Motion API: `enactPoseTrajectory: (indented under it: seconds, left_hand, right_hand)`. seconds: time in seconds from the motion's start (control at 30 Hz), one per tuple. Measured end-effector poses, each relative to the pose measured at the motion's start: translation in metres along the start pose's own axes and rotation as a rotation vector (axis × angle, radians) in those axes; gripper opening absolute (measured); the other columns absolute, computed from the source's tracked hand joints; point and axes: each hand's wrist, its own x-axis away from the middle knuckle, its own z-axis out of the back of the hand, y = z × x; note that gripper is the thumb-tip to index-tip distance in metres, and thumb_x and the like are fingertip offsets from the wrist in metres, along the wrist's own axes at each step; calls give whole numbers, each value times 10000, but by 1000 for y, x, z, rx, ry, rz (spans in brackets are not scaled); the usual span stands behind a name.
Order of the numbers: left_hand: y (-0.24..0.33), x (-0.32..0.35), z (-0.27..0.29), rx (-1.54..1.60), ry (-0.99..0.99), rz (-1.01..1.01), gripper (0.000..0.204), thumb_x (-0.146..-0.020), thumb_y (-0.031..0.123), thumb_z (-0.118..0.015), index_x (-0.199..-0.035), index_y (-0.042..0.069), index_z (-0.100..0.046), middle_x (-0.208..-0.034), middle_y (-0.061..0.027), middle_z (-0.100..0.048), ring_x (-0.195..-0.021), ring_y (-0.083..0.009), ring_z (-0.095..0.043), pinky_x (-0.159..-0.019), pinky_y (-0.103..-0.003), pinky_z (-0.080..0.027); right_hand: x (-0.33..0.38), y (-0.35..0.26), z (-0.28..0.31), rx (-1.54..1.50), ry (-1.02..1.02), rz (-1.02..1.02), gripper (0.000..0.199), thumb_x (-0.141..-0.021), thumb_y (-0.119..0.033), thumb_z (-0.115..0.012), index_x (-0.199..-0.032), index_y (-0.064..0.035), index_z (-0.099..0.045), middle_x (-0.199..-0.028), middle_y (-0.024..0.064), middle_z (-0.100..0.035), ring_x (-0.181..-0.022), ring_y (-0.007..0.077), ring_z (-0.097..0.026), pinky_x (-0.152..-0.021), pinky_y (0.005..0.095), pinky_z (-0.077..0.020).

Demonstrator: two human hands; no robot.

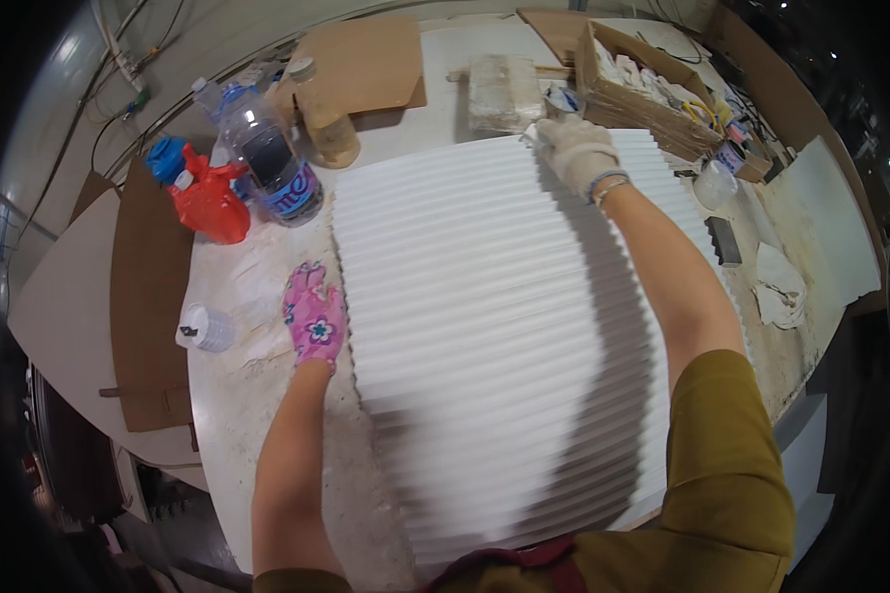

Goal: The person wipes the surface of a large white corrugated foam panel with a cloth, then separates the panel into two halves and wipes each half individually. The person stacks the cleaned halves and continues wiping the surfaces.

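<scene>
Sheeting [465,296], white and ridged, lies flat at the centre of the desk [229,425], its far edge toward 12 o'clock. At 1 o'clock the right hand [576,156], in a cream glove, bends its fingers over that far edge, perhaps to keep the ridges in reach. At 9 o'clock the left hand [314,318], in a pink flowered glove, is loosely spread and grasps nothing, probably placed beside the border for balance. The large bottle [270,158] and red container [213,203] stand around 10 o'clock, the open carton [653,109] toward 1 o'clock, seemingly kept out at the sides to leave the middle free.

Something pale shows at the right fingertips; whether it is gripped, and what it is, I cannot tell. Whether the left thumb touches the border is unclear. The arm's shadow darkens the ridges toward 4 o'clock, the shirt [727,465] covers the near end at 6 o'clock, and the carton's jumbled contents are hard to separate.
</scene>
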Motion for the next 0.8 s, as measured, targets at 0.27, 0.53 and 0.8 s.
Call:
enactPoseTrajectory:
  seconds: [0.27, 0.53, 0.8]
  left_hand:
    - [1, 1, -2, -16, 4, 31, 400, -953, 215, -610, -1325, 73, -634, -1453, -139, -555, -1391, -347, -462, -1168, -466, -351]
    - [4, -2, 2, 19, -27, 28, 414, -944, 232, -607, -1327, 80, -639, -1457, -139, -554, -1402, -337, -456, -1173, -463, -350]
    - [6, -1, 0, -71, -25, 26, 424, -947, 250, -598, -1335, 82, -636, -1459, -137, -547, -1404, -331, -453, -1170, -462, -355]
  right_hand:
    - [17, 21, 34, 142, -90, -470, 457, -1018, -527, -521, -1184, -130, -677, -1105, 208, -710, -1035, 404, -683, -913, 496, -546]
    - [-6, 17, 15, 174, -88, -375, 315, -1014, -399, -540, -1149, -160, -696, -1054, 180, -721, -995, 370, -704, -868, 505, -558]
    - [26, -199, 76, -286, -173, 463, 236, -984, -350, -585, -1001, -127, -660, -925, 146, -705, -895, 352, -692, -778, 474, -552]
